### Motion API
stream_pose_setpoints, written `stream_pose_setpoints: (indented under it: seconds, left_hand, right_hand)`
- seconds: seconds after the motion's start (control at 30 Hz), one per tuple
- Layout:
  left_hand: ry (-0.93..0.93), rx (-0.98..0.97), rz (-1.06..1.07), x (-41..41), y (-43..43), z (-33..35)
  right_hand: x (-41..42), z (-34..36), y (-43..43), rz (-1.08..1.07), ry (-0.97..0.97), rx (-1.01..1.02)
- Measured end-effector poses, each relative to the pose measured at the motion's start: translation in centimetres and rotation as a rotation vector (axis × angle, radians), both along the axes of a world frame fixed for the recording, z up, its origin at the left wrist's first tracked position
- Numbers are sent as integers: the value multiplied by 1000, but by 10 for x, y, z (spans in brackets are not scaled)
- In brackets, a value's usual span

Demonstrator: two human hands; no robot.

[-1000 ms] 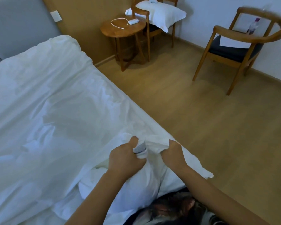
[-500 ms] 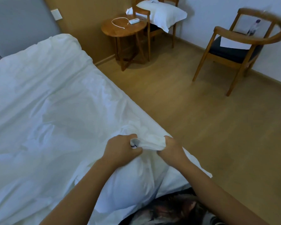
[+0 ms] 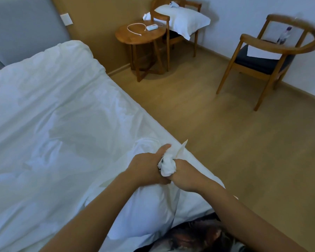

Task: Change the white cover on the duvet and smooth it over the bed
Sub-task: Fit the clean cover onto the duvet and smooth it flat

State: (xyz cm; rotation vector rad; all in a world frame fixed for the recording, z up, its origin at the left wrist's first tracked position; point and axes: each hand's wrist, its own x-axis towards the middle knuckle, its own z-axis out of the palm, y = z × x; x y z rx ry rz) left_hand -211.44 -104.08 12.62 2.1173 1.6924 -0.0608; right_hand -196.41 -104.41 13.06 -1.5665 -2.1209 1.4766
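Here, the rumpled white duvet cover [image 3: 62, 124] is lying spread over the bed [image 3: 205, 172], reaching up to the padded grey headboard [image 3: 16, 24]. Near the person, the cover is bulging as though holding soft filling, though what is inside is not showing.

The left hand [image 3: 145, 168] is curling its fingers round a bunched white corner of the cover [image 3: 168, 165], with its thumb stretching up along the wad. The right hand [image 3: 185, 176] is clenching the same wad from the other side, and the two hands are touching below it. A thin pointed flap of fabric [image 3: 183, 148] is sticking up just beyond the right hand. This grip is sitting right at the bed's near right edge.

Beyond that edge, light wooden floor [image 3: 207, 115] is stretching open towards the walls. A round wooden surface [image 3: 140, 39] is standing beside the head of the bed, carrying a looped white cable [image 3: 135, 28] and a small white device [image 3: 151, 27]. Just behind it, a wooden chair [image 3: 166, 33] is holding a white pillow [image 3: 184, 20]. Well apart to the right, a curved-back wooden armchair [image 3: 262, 43] with a dark seat cushion [image 3: 258, 63] is holding a white sheet [image 3: 261, 52] and a blurred bottle [image 3: 284, 36].
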Motion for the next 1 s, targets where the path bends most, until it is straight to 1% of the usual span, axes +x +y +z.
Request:
stream_pose_setpoints:
  seconds: [0.03,0.07,0.1,0.13,0.17,0.23,0.3,0.33,0.37,0.4,0.5,0.53,0.57,0.6,0.63,0.67,0.7,0.77,0.8,0.83,0.87,0.9,0.97,1.0]
  left_hand:
    - [-103,-140,-20,-2,3,1]
    - [-160,-255,-35,-1,4,2]
    - [-185,-323,-61,2,5,2]
    - [-174,-342,-85,5,5,-2]
    - [-161,-323,-84,6,5,-3]
    - [-144,-209,-4,2,6,1]
    - [-69,-7,36,-7,9,8]
    - [-5,95,25,-7,9,13]
    - [11,147,28,-4,5,16]
    - [-32,168,31,4,-2,15]
    - [-156,91,76,27,-29,11]
    - [-173,85,132,24,-30,7]
    - [-146,98,203,19,-27,5]
    - [-74,130,259,12,-20,2]
    - [19,159,285,5,-14,0]
    - [101,179,286,0,-6,-2]
    - [158,190,271,-2,1,-5]
    - [213,219,229,-1,12,-11]
    - [227,224,231,-2,16,-12]
    - [233,225,251,-5,20,-10]
    - [227,237,281,-8,23,-7]
    - [223,258,304,-11,25,-5]
    - [215,313,312,-10,21,2]
    - [177,347,289,-6,15,5]
  right_hand:
    - [4,1,-1,40,-15,-15]
    - [7,2,-2,70,-27,-19]
    - [10,2,-4,79,-33,-14]
    - [12,3,-5,77,-28,-12]
    - [14,-1,-4,56,-9,-8]
    - [18,-10,-3,-27,33,13]
    - [23,-24,-3,-144,47,103]
    - [25,-32,-2,-204,21,161]
    - [26,-38,0,-264,-18,205]
    - [26,-43,3,-325,-39,241]
    - [21,-43,15,-486,-14,247]
    - [19,-41,17,-495,17,232]
    - [17,-38,19,-476,50,217]
    - [13,-36,18,-448,99,179]
    - [8,-28,13,-422,165,89]
    - [1,-20,9,-387,237,-38]
    - [-4,-13,4,-323,256,-157]
    - [-9,1,-1,-177,318,-328]
    - [-9,6,-2,-150,391,-422]
    - [-8,6,0,-146,413,-468]
    - [-7,4,3,-153,382,-472]
    - [-6,-1,6,-166,268,-377]
    - [-4,-20,14,-220,11,-46]
    - [-3,-28,17,-285,-85,100]
